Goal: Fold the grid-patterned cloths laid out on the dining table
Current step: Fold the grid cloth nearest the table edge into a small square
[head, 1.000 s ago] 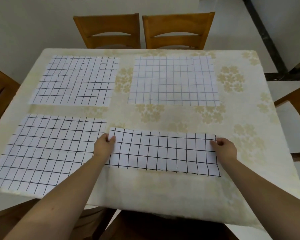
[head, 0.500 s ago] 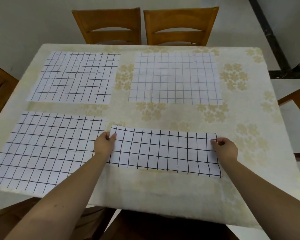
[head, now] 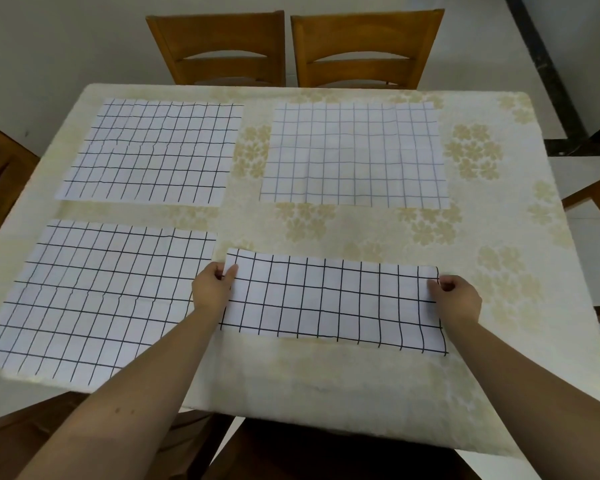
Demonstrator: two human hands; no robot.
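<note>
While both hands work at its far corners, the folded cloth [head: 329, 303] lies on the near right part of the worktop [head: 326, 382], doubled over into a long, narrow strip with bold black grid lines. The left hand [head: 211, 289] pinches the strip's far left corner, thumb on top and fingers curled beneath the edge, so that grip is closed on the cloth. The right hand [head: 457, 299] does the same at the far right corner, fingers curled round the edge, its grip also closed on the cloth. Both forearms reach in from the near edge of the worktop.

Just beside the strip, on the near left, a larger unfolded cloth [head: 94, 299] lies flat, its near edge reaching the worktop's rim. Two more lie flat along the far side, well apart from the hands: the far left cloth [head: 153, 152] with dark lines, and the far right cloth [head: 355, 155] with fainter, greyer lines. All four rest on a pale tablecloth printed with tan flower clusters [head: 473, 152]. Two wooden chairs [head: 219, 48] stand side by side beyond the far edge.
</note>
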